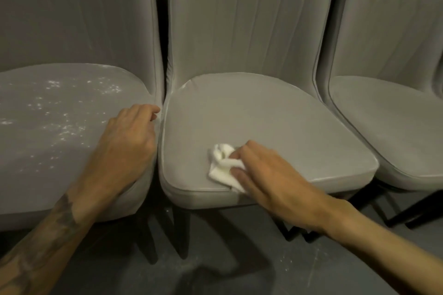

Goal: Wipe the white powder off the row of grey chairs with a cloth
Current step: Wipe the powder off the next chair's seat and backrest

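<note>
From my feed I see 3 grey chairs side by side, backrests upright and nearly touching. The cloth [223, 166] lies on the middle chair [263, 112], on the front left part of its seat. It is a small white rag, crumpled. Its long axis runs from the back of the seat toward the front edge, leaning a little to the right. The bunched end points toward the backrest and the flatter end reaches the front piping of the cushion.

The right hand [271, 175] comes in from the lower right. It holds the cloth against the seat, with the forefinger bent over the rag's upper fold and the thumb pressing the lower part. The middle seat looks plain grey around it.

The left chair [36, 175] carries white powder [67, 127], scattered in specks and smears across the seat from the back to about its middle. The left hand [127, 136] rests knuckles-up on that seat's right rim, clear of most of the powder. Its fingers curl down into the narrow gap between the 2 seats, but whether they clasp the rim I cannot tell, since the tips are hidden.

The right chair [395, 127] shows a plain grey seat. Below, dark chair legs stand on a grey floor [215, 261] dotted with a few white specks.
</note>
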